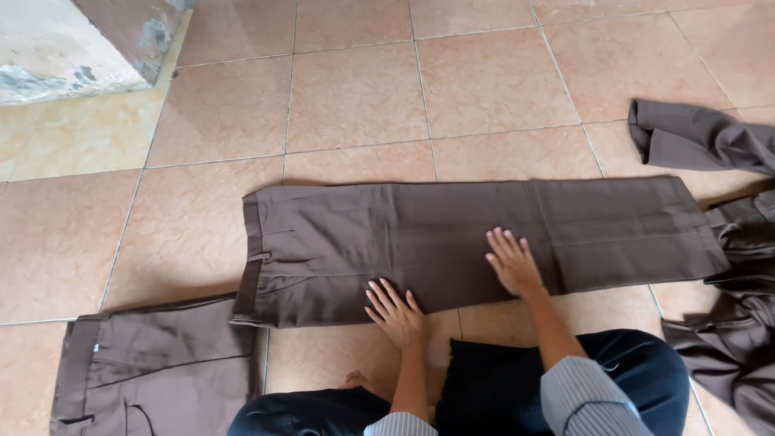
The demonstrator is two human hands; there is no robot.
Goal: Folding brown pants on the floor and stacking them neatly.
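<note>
1. Brown trousers [452,234] lie flat on the tile floor [355,97], waistband [252,258] at one end.
2. Left hand [395,311] is open, palm flat on the near edge, closer to the waistband.
3. Right hand [513,262] is also open and flat, further from the waistband.
4. Imo press w/ whole palms and sweep creases towards the hem.

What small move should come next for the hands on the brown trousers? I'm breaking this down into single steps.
Probably sweep both palms outward along the cloth. The brown trousers lie flat and lengthwise on the tiled floor, legs stacked, waistband at the left. The left hand and right hand both press open near the close edge, around the middle, so the ends look unsmoothed.
</note>
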